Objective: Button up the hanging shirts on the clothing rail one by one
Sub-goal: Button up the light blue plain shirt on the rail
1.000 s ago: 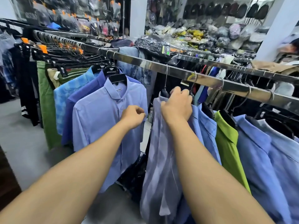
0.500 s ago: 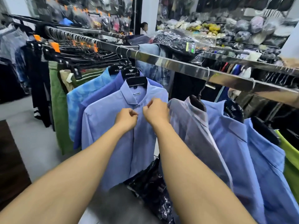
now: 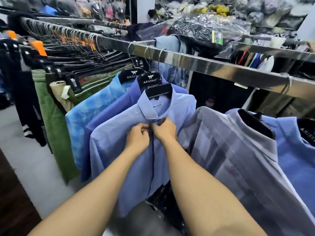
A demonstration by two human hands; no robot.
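Note:
A light blue shirt (image 3: 117, 150) hangs on a black hanger (image 3: 159, 90) from the steel clothing rail (image 3: 213, 65). My left hand (image 3: 137, 137) pinches the left edge of its front just below the collar. My right hand (image 3: 164, 129) pinches the right edge at the same height, and the two hands touch. Below them the front gapes in a dark slit. A grey-lilac checked shirt (image 3: 235, 159) hangs to the right, apart from my hands. More blue shirts (image 3: 296, 160) follow it.
Behind the light blue shirt hang a darker blue shirt (image 3: 110, 114) and a tie-dye blue shirt (image 3: 81, 116), then green trousers (image 3: 51, 116) and dark garments. Plastic-wrapped goods (image 3: 204, 29) lie behind the rail. A dark plastic bag (image 3: 163, 201) sits on the grey floor below.
My right hand let go of the checked shirt's hanger and came left to the light blue shirt. Both hands now meet at its top under the collar. The view moved closer.

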